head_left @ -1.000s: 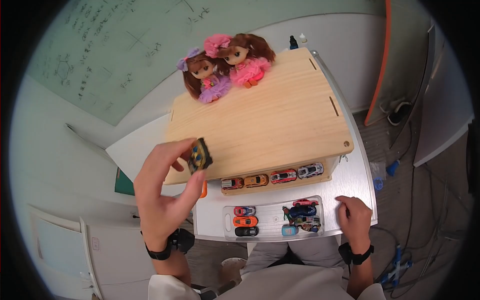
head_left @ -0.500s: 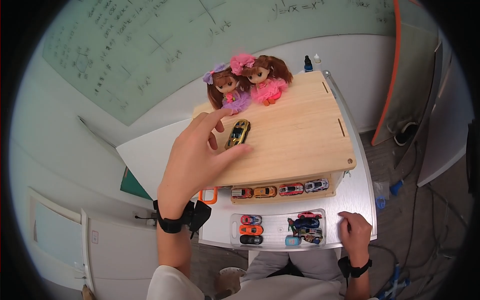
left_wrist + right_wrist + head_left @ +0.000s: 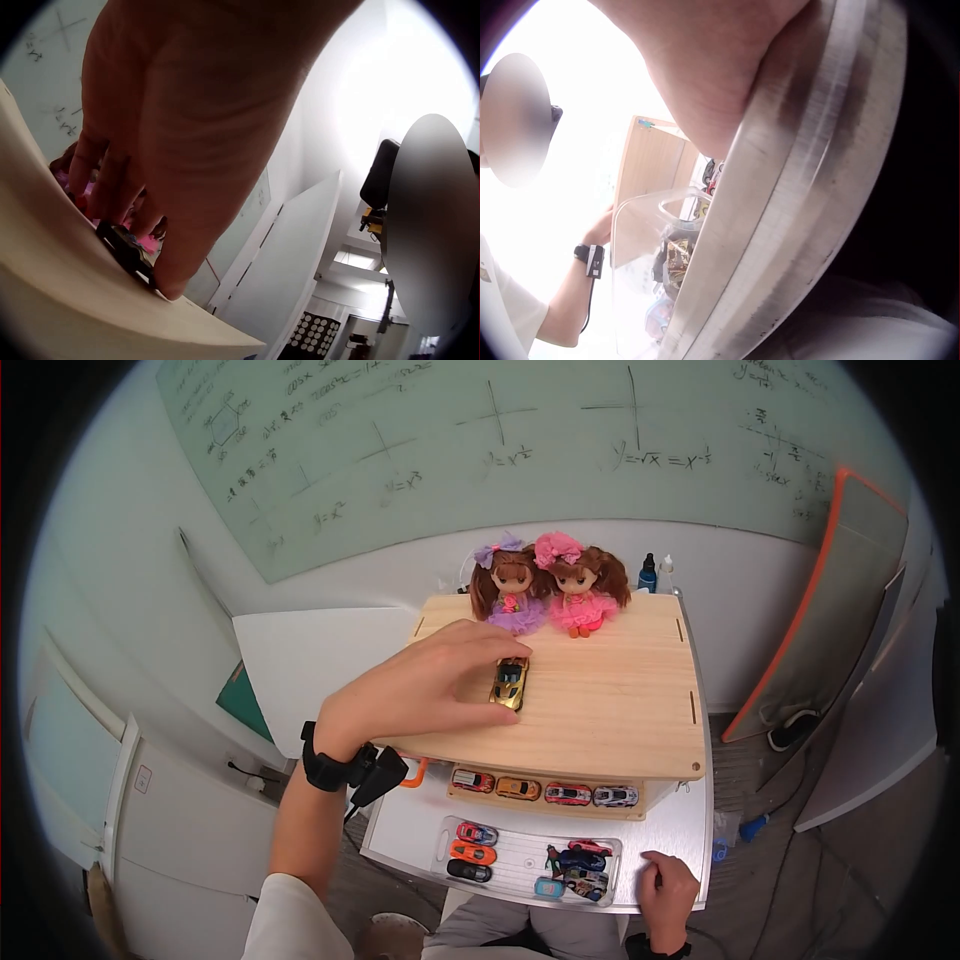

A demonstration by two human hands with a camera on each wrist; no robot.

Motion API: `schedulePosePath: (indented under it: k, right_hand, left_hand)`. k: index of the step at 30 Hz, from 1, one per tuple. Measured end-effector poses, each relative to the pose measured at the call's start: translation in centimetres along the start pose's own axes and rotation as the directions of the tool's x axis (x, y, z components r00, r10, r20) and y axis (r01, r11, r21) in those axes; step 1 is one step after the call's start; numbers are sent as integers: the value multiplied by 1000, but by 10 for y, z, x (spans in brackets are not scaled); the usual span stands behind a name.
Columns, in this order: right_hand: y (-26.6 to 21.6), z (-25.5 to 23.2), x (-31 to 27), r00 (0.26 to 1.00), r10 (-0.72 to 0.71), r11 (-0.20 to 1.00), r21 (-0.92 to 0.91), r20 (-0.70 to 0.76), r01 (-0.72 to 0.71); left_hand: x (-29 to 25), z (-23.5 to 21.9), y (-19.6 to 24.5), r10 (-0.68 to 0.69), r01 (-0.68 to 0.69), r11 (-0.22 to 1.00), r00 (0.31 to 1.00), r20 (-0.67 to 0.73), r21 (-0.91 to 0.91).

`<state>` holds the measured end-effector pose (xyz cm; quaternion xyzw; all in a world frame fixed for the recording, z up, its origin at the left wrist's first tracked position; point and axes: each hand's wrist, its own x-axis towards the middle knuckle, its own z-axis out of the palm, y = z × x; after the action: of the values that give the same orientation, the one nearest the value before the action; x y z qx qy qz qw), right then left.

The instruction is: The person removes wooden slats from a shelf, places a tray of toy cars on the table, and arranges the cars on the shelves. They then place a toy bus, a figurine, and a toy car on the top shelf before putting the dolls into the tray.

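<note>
On the wooden board (image 3: 610,700), a gold toy car (image 3: 509,682) lies between the fingertips and thumb of my left hand (image 3: 420,685), which touch its two ends. In the left wrist view, the thumb and fingers of the left hand (image 3: 180,112) are at either end of the dark-looking car (image 3: 124,247). My right hand (image 3: 668,900) rests at the table's front right edge, fingers loosely curled, holding nothing. Only part of the right hand (image 3: 705,67) shows in the right wrist view.
Two dolls, one in purple (image 3: 515,615) and one in pink (image 3: 583,610), sit at the board's back edge. Several toy cars, among them a silver one (image 3: 615,796), line the shelf below. A clear tray (image 3: 520,857) in front holds more cars, near an orange object (image 3: 415,773).
My left hand has brought the gold car from the air above the board's left side down onto its top. The head view has tilted upward. The right hand stays by the table edge.
</note>
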<state>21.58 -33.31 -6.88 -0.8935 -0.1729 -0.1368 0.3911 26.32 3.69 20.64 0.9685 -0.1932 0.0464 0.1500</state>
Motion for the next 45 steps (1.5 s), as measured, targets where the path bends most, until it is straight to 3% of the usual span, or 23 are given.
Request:
schedulePosePath:
  k: [1, 3, 4, 6, 10, 12, 13, 15, 16, 18, 19, 21, 25, 28, 30, 31, 33, 34, 36, 37, 39, 45]
  right_hand:
    - [1, 0, 0, 1000, -20, 1000, 0, -5, 20]
    - [0, 1, -1, 999, -34, 999, 5, -6, 34]
    - [1, 1, -1, 1000, -31, 1000, 4, -6, 31]
    - [1, 1, -1, 1000, -27, 1000, 7, -3, 27]
    - [0, 2, 0, 999, -48, 999, 1, -22, 48]
    - [0, 2, 0, 999, -43, 999, 5, -33, 43]
    - [1, 1, 0, 999, -45, 999, 6, -26, 46]
    - [1, 1, -1, 999, -47, 999, 6, -19, 47]
    - [0, 2, -1, 999, -44, 999, 3, -22, 44]
    - [0, 2, 0, 999, -41, 999, 0, -24, 41]
    - [-1, 1, 0, 999, -40, 999, -3, -18, 40]
    - [0, 1, 0, 999, -37, 999, -8, -10, 37]
    - [0, 2, 0, 998, -52, 999, 3, -16, 52]
    - [-2, 1, 1, 999, -41, 999, -2, -12, 41]
    - [-2, 0, 1, 999, -41, 999, -10, -6, 40]
    - [-2, 0, 1, 999, -43, 999, -4, -8, 43]
    - [-3, 0, 2, 999, -44, 999, 1, -8, 44]
    - [-3, -1, 2, 999, -40, 999, 1, -6, 40]
    - [-3, -1, 2, 1000, -30, 1000, 0, -8, 30]
    - [-3, 0, 2, 999, -33, 999, 1, -11, 33]
    - [-3, 0, 2, 999, -31, 1000, 3, -14, 31]
    - [-1, 0, 1, 999, -34, 999, 12, -6, 35]
  left_hand:
    - [-2, 0, 4, -3, 3, 1000, 1000, -5, -1]
    - [-6, 1, 10, -164, 180, 978, 976, -146, 103]
    - [-7, 1, 9, -166, 182, 978, 976, -142, 104]
    - [-10, 1, 7, -331, 374, 917, 907, -262, 137]
    - [-17, -2, 0, -390, 464, 850, 873, -293, 251]
    - [-19, -8, 3, -527, 552, 816, 833, -171, 173]
    - [-22, -9, -2, -524, 548, 818, 835, -166, 175]
    - [-35, -8, -19, -240, 266, 958, 949, -202, 111]
    - [-38, -8, -25, -240, 266, 958, 950, -200, 111]
    - [-42, -9, -34, -104, 118, 989, 983, -152, 85]
    - [-42, -10, -34, -105, 119, 989, 983, -151, 84]
    - [-42, -16, -29, -243, 244, 970, 966, -91, 5]
    - [-38, -15, -17, -270, 263, 963, 954, -130, -66]
    - [-33, -11, -13, -202, 196, 979, 965, -169, -54]
    - [-28, -8, -13, -32, 39, 999, 978, -207, 30]
    - [-23, -7, -14, -32, 39, 999, 978, -207, 27]
    - [-14, -7, -16, 178, -140, 966, 969, -170, 218]
    - [-12, -5, -15, 180, -142, 966, 969, -169, 216]
    - [-10, 0, -11, 38, 7, 983, 971, -237, 186]
    - [-10, 2, -6, 41, 3, 983, 972, -233, 185]
    - [-9, 1, 7, -98, 126, 984, 975, -201, 130]
    - [-7, 4, 15, -176, 179, 977, 984, -36, 118]
